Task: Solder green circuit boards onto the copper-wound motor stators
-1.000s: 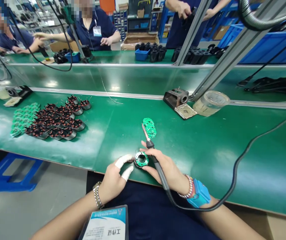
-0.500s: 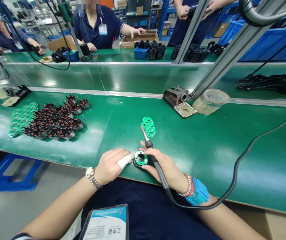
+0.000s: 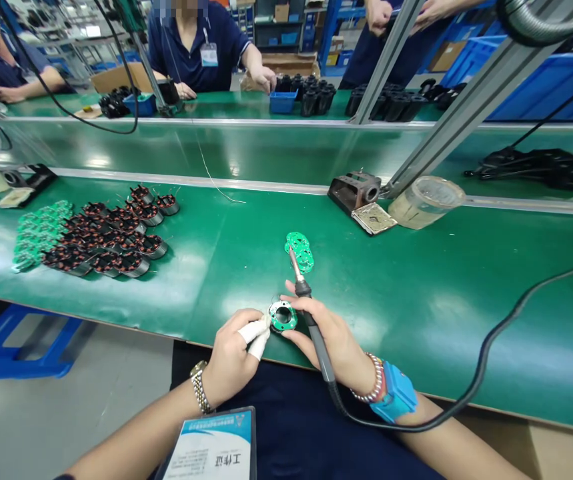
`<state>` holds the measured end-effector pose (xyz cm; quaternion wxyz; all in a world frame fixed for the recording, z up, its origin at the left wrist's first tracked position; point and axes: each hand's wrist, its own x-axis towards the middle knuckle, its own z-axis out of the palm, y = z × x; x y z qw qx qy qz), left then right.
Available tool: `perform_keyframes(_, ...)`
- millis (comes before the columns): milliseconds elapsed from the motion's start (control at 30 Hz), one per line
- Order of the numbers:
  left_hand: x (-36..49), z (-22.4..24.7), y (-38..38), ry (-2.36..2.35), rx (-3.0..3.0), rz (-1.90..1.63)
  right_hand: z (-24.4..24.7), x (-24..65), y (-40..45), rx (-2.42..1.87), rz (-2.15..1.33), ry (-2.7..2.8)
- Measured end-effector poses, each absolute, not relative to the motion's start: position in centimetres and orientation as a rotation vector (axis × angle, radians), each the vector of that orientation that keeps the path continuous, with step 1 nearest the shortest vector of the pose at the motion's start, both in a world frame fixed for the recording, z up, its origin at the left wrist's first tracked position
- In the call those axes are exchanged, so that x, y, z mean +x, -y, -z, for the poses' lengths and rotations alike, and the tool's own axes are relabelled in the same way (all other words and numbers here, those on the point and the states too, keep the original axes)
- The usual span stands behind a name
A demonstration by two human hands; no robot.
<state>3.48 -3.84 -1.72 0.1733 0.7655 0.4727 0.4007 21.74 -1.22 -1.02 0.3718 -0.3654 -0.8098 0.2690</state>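
A motor stator with a round green circuit board (image 3: 291, 323) on top rests at the table's front edge, between my hands. My left hand (image 3: 236, 347), with white covers on two fingers, is closed in a pinch against the board's left edge; what lies between the fingertips is hidden. A soldering iron (image 3: 320, 347) lies across my right hand (image 3: 339, 340), held there with its tip pointing away from me. Thumb and fingers of that hand also hold the stator from the right. Behind the iron's tip lies a small overlapping pile of green circuit boards (image 3: 305, 257).
Several copper-wound stators (image 3: 111, 233) stand at the left, beside more green boards (image 3: 41, 233). A soldering iron stand (image 3: 353, 190) and a plastic tub (image 3: 423, 203) are at the back right. The iron's cable (image 3: 481, 360) trails right. Co-workers (image 3: 196, 47) sit opposite.
My left hand has turned and drawn slightly down, showing two covered fingers at the board's edge. The iron's tip has shifted a little right. A co-worker's hand opposite has moved down to the blue bin.
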Motion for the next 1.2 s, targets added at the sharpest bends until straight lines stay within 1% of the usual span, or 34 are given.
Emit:
perform_keyframes(133, 3.7, 1.6, 4.3, -1.386, 2.094, -1.071, 0.6, 21.5, 0.8, -0.903, -0.707, 2.084)
perform_keyframes(333, 3.0, 1.6, 4.5, -1.373, 2.02, -1.0, 0.3, 21.3, 1.2, -0.926, -0.622, 2.114)
perform_keyframes(500, 1.5, 1.6, 2.9, -1.239, 2.344, -0.993, 0.4, 22.2, 1.0, -0.771, -0.719, 2.185)
perform_keyframes(633, 0.5, 1.2, 1.0, -1.081, 2.607, -0.971, 0.3, 22.6, 0.6, -0.728, -0.749, 2.202)
perform_keyframes(800, 0.4, 0.8, -0.6, -0.909, 2.727, -0.962, 0.5, 22.6, 0.6, -0.742, -0.755, 2.205)
perform_keyframes(900, 1.3, 1.1, -0.4, -1.024, 2.659, -0.974, 0.5, 22.5, 0.7, -0.754, -0.735, 2.198)
perform_keyframes(1033, 2.9, 1.6, 1.4, -1.331, 2.291, -1.026, 0.7, 22.4, 0.9, -0.796, -0.695, 2.164)
perform_keyframes(1133, 3.6, 1.9, 3.2, -1.367, 2.07, -1.075, 1.0, 22.3, 1.2, -0.821, -0.681, 2.148)
perform_keyframes(1200, 3.7, 2.0, 4.1, -1.339, 2.02, -1.041, 1.3, 22.1, 1.4, -0.83, -0.67, 2.146)
